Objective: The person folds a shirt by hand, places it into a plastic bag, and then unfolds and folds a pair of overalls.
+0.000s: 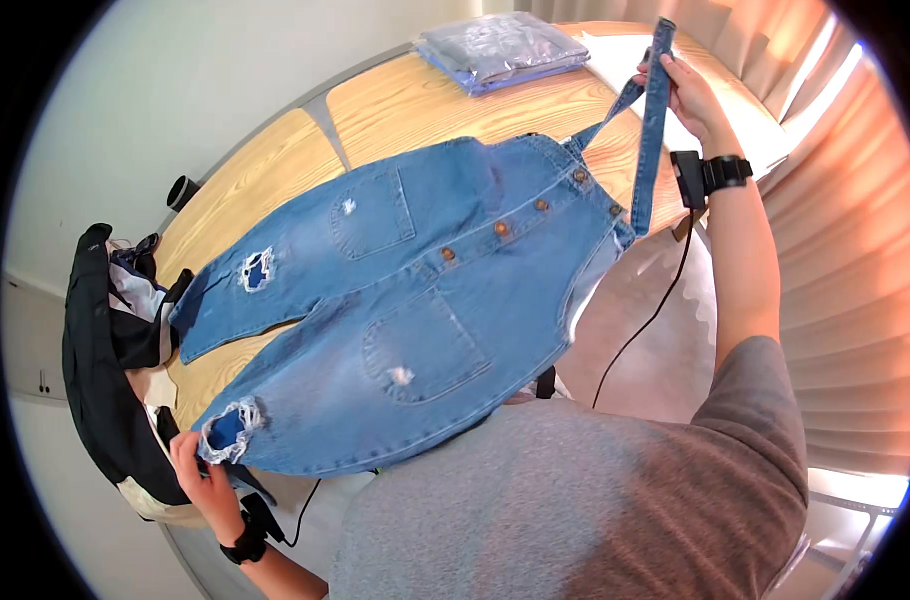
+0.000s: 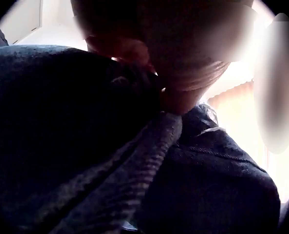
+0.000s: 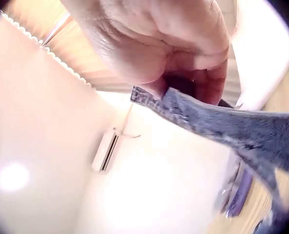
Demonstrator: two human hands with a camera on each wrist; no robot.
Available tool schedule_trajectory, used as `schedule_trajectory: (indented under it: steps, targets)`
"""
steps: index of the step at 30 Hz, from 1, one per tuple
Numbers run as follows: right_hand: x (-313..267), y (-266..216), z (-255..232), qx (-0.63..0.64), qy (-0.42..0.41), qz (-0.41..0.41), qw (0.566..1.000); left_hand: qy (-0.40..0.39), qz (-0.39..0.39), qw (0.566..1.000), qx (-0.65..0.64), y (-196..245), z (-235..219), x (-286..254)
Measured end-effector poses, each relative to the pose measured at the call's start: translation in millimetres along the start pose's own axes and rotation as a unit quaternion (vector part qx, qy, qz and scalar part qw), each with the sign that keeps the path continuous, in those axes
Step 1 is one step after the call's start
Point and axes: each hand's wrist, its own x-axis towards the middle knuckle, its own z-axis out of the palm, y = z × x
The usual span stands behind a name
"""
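Note:
Blue denim overalls (image 1: 395, 300) with ripped knees and brass buttons lie spread across the wooden table, bib toward the upper right, legs toward the lower left. The right hand (image 1: 687, 95) pinches the raised shoulder straps (image 1: 652, 130); in the right wrist view that hand (image 3: 168, 48) has thumb and fingers around the strap (image 3: 222, 124). At the frayed knee hole of the nearer leg, the left hand (image 1: 207, 490) grips the denim edge. The left wrist view is dark, with the hand (image 2: 154, 58) pinching a seamed fold (image 2: 134, 165).
A plastic-wrapped stack of clothing (image 1: 500, 50) sits at the table's far edge, near white paper (image 1: 620, 62). A black bag (image 1: 105, 370) with garments stands at the left end, a black cup (image 1: 182, 192) behind it. Cables hang from both wrist cameras. Curtains (image 1: 825, 320) are on the right.

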Motion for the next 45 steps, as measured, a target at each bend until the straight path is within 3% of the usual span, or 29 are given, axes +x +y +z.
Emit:
schedule_trajectory:
  steps: [1, 3, 6, 7, 8, 9, 10, 12, 14, 15, 16, 18, 20, 22, 24, 25, 26, 28, 29, 30, 32, 34, 36, 38, 39, 40, 42, 44, 45]
  targets:
    - [6.3, 2.9, -12.5, 0.001, 0.001, -0.001, 1.000, 0.010, 0.011, 1.000, 0.015, -3.8, 1.0, 3.3]
    - [13.9, 14.8, -27.6, 0.121, 0.031, 0.008, 0.992, 0.020, 0.023, 0.999, 0.029, -14.6, 4.3, 6.5]
    - [14.8, 36.6, -33.7, 0.129, 0.063, 0.024, 0.989, 0.019, 0.008, 0.999, 0.030, -29.0, 12.8, 2.6]
    - [5.4, 34.7, -24.8, 0.045, 0.091, 0.046, 0.994, 0.000, -0.001, 1.000, 0.021, -35.3, 15.1, -0.2]
    - [-6.6, 35.6, -16.9, -0.065, 0.178, 0.087, 0.978, -0.019, -0.010, 1.000, 0.012, -38.7, 16.6, -1.7]
    - [-11.0, 50.6, -20.9, -0.267, 0.219, 0.027, 0.938, -0.038, -0.021, 0.999, 0.000, -35.2, 18.3, -2.8]
    - [-20.3, 55.8, -14.7, -0.457, 0.248, -0.034, 0.853, -0.055, -0.013, 0.998, -0.005, -39.8, 20.1, -5.5]
    - [-72.9, 41.8, 13.8, -0.454, 0.135, -0.175, 0.863, -0.063, -0.042, 0.997, -0.008, -39.5, 23.7, -11.8]
    - [-130.9, 18.1, 61.0, -0.428, -0.071, -0.194, 0.880, -0.073, -0.052, 0.996, -0.013, -41.7, 25.1, -14.5]
    - [-157.2, 11.9, 77.6, -0.385, -0.164, -0.124, 0.900, -0.080, -0.061, 0.995, -0.015, -41.3, 23.5, -15.5]
    - [-170.4, 22.5, 81.3, -0.424, -0.252, -0.217, 0.843, -0.075, -0.048, 0.996, -0.024, -39.8, 24.4, -14.7]
    - [-205.2, 23.5, 108.0, -0.494, -0.281, -0.228, 0.791, -0.075, -0.050, 0.996, -0.022, -40.4, 26.2, -14.1]
    - [-232.0, 42.9, 119.7, -0.537, -0.254, -0.262, 0.761, -0.076, -0.058, 0.995, -0.029, -38.8, 26.6, -11.4]
    - [-250.8, 77.9, 118.5, -0.506, -0.246, -0.272, 0.781, -0.082, -0.072, 0.993, -0.044, -41.2, 27.2, -10.1]
    - [-259.3, 113.0, 121.7, -0.569, -0.099, -0.312, 0.755, -0.078, -0.070, 0.994, -0.043, -36.7, 26.3, -7.3]
    - [-260.1, 122.1, 126.2, -0.560, -0.045, -0.289, 0.775, -0.086, -0.086, 0.991, -0.054, -36.9, 25.3, -7.2]
    - [-257.5, 126.2, 123.9, -0.556, -0.049, -0.294, 0.776, -0.084, -0.084, 0.991, -0.059, -38.0, 25.1, -7.4]
    - [-246.6, 120.4, 123.9, -0.604, 0.005, -0.360, 0.711, -0.092, -0.084, 0.991, -0.057, -40.0, 23.0, -8.2]
    - [-239.1, 112.1, 119.2, -0.565, -0.009, -0.367, 0.739, -0.086, -0.085, 0.991, -0.053, -39.7, 21.8, -8.1]
    - [-228.9, 100.8, 115.9, -0.561, -0.009, -0.372, 0.740, -0.084, -0.077, 0.992, -0.049, -38.8, 20.5, -8.0]
    - [-207.8, 82.3, 102.7, -0.472, -0.116, -0.351, 0.800, -0.081, -0.068, 0.994, -0.042, -40.4, 15.1, -7.4]
    - [-188.3, 57.8, 94.0, -0.471, -0.134, -0.293, 0.821, -0.105, -0.070, 0.991, -0.036, -42.9, 6.0, -2.0]
    - [-173.3, 33.7, 86.3, -0.492, -0.101, -0.272, 0.821, -0.121, -0.071, 0.988, -0.061, -43.7, -9.4, 8.1]
    - [-150.1, 8.6, 76.4, -0.421, -0.158, -0.164, 0.878, -0.138, -0.072, 0.984, -0.081, -45.7, -22.5, 25.1]
    - [-138.9, -5.8, 78.7, -0.424, -0.171, -0.096, 0.884, -0.195, -0.118, 0.972, -0.054, -48.9, -32.8, 38.8]
    - [-125.0, -7.1, 77.5, -0.433, -0.173, -0.119, 0.877, -0.192, -0.094, 0.975, -0.061, -36.5, -32.4, 55.9]
    - [-100.0, -7.6, 81.7, -0.470, -0.216, -0.077, 0.852, -0.282, -0.101, 0.948, -0.103, -53.4, -24.6, 89.2]
    - [-80.7, -4.2, 99.2, -0.503, -0.223, -0.041, 0.834, -0.359, -0.091, 0.922, -0.113, -94.3, 5.2, 121.8]
    - [-64.4, 12.4, 99.2, -0.501, -0.212, -0.065, 0.837, -0.331, -0.081, 0.937, -0.074, -118.5, 22.9, 136.0]
